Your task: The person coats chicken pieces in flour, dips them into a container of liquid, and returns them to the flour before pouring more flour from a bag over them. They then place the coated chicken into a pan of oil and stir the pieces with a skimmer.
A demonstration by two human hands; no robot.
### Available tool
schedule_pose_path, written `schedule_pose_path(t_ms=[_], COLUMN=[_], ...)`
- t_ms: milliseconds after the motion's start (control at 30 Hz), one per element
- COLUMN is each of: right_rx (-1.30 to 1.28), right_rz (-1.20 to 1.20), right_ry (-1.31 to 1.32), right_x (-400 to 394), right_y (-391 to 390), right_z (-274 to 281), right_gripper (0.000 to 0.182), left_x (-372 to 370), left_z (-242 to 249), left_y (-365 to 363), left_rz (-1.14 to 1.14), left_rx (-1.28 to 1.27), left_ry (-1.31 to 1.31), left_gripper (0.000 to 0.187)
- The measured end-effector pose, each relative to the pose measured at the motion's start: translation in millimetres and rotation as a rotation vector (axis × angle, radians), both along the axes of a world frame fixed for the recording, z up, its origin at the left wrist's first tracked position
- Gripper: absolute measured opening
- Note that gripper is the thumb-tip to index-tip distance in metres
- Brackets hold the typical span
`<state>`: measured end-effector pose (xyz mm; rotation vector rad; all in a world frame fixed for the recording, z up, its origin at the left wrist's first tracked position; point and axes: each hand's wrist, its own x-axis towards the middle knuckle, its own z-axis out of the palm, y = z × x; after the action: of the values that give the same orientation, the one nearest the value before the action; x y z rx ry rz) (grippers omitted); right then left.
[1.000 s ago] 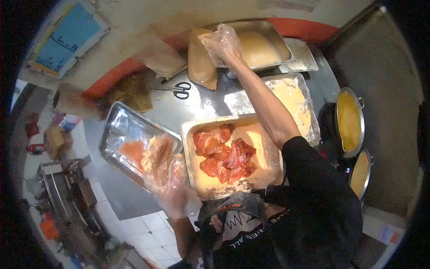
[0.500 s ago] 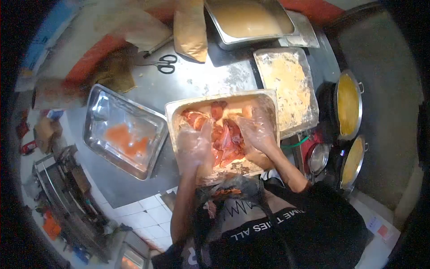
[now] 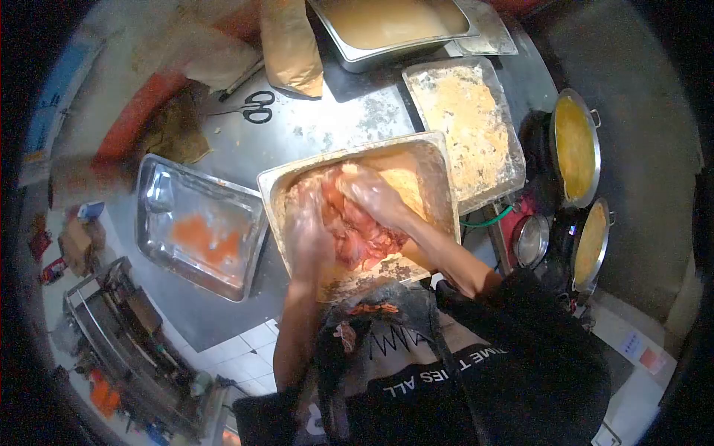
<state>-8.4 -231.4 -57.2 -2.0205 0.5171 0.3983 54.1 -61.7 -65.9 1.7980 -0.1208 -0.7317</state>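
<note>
A metal pan (image 3: 453,178) dusted with pale flour stands before me, with several pieces of red raw meat (image 3: 357,230) in it. My left hand (image 3: 306,227), in a clear plastic glove, is at the pan's left side against the meat; motion smears its fingers. Over the upper middle of the meat lies my right hand (image 3: 372,195), gloved too, its fingers blurred at the meat's upper edge. Whether either hand grips a piece cannot be made out.
Left stands a metal tray (image 3: 256,245) with orange liquid. Behind are scissors (image 3: 258,108), a brown paper bag (image 3: 291,52) and a deep pan of tan liquid (image 3: 401,26). Right are a flour-covered tray (image 3: 468,126) and two pans of yellow liquid (image 3: 576,149), (image 3: 591,245).
My right hand has moved left and up across the meat, closer to my left hand. The meat is bunched together more. The whole view has shifted slightly.
</note>
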Motion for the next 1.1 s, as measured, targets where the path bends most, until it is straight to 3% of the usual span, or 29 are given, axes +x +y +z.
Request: schedule_pose_path(t_ms=[33, 67, 100, 167, 200, 267, 300, 333, 367, 400, 433, 500, 533, 567, 667, 700, 733, 767, 800, 833, 867, 933, 1000, 1033, 1067, 1100], right_rx=[-0.040, 0.451, 0.457, 0.018, 0.023, -0.144, -0.145, 0.147, 0.438, 0.446, 0.448, 0.663, 0.663, 0.615, 0.481, 0.396, 0.476, 0.469, 0.214, -0.038, -0.034, 0.027, 0.038, 0.039, 0.035, 0.027], right_rz=[0.181, 0.007, 0.010, 0.484, 0.482, 0.151, 0.151, -0.100, -0.348, -0.434, -0.429, -0.290, -0.293, -0.271, -0.198, -0.153, -0.167, -0.168, 0.018, 0.201, 0.099, -0.213, -0.422, -0.413, -0.314, -0.214], right_ry=[0.150, 0.492, 0.496, -0.416, -0.406, 0.166, 0.164, 0.171, 0.173, 0.378, 0.381, 0.178, 0.177, 0.199, 0.232, 0.248, 0.409, 0.397, 0.115, -0.162, -0.442, 0.439, 0.192, 0.185, 0.038, -0.112], right_x=[1, 0, -22, -69, -71, -69, -73, -78, -78, -51, -55, -70, -74, -75, -79, -77, -52, -60, -77, -90, -90, -47, -51, -40, -25, -12], right_y=[-4, -3, -13, -41, -39, -38, -28, -11, 1, 6, 5, 6, 11, 14, 27, 31, 29, 27, 22, 17, 10, -15, -14, -8, 2, 8], right_z=[39, 73, 53, -6, -5, -6, -12, -23, -33, 15, -5, -58, -56, -53, -11, 24, 105, 98, 82, 65, 48, 36, -44, -59, -70, -77], right_gripper=[0.039, 0.036, 0.036, 0.040, 0.040, 0.045, 0.045, 0.046, 0.047, 0.050, 0.050, 0.055, 0.055, 0.055, 0.060, 0.065, 0.062, 0.062, 0.057, 0.053, 0.050, 0.052, 0.040, 0.040, 0.040, 0.041], left_x=[-5, -16, -24, -29, -38, -49, -50, -52, -53, -51, -47, -32, -25, -28, -34, -37, -37, -31, -25, -20, -17, -17, -13, -10, -8, -6], left_z=[-7, -9, -7, -3, 1, 8, 9, 9, 8, 4, -5, -28, 16, 22, 29, 29, 31, 32, 32, 31, 28, 18, 9, 7, 7, 8], left_y=[23, 45, 58, 66, 72, 80, 81, 75, 59, 48, 48, 47, 17, 6, -4, 5, 18, 28, 30, 30, 31, 38, 36, 35, 28, 17], left_rz=[0.004, -0.187, -0.387, -0.441, -0.494, -0.588, -0.631, -0.629, -0.539, -0.445, -0.442, -0.532, -0.022, -0.022, 0.293, 0.297, 0.013, -0.267, -0.534, -0.529, -0.487, -0.403, -0.302, -0.252, -0.323, -0.317], left_rx=[0.003, 0.109, 0.215, 0.278, 0.346, 0.476, 0.538, 0.540, 0.522, 0.501, 0.505, 0.400, 0.307, 0.301, -0.350, -0.341, -0.056, 0.217, 0.489, 0.487, 0.383, 0.186, -0.021, -0.124, -0.039, -0.041], left_ry=[0.003, -0.523, -1.052, -0.937, -0.801, -0.532, -0.402, -0.405, -0.628, -0.845, -0.842, 0.046, 0.458, 0.450, 0.484, 0.491, 0.290, 0.070, -0.160, -0.168, -0.188, -0.219, -0.264, -0.289, -0.629, -0.640], left_gripper=[0.045, 0.047, 0.049, 0.048, 0.047, 0.047, 0.048, 0.048, 0.046, 0.044, 0.044, 0.045, 0.052, 0.052, 0.054, 0.054, 0.056, 0.058, 0.061, 0.061, 0.059, 0.057, 0.054, 0.053, 0.053, 0.053])
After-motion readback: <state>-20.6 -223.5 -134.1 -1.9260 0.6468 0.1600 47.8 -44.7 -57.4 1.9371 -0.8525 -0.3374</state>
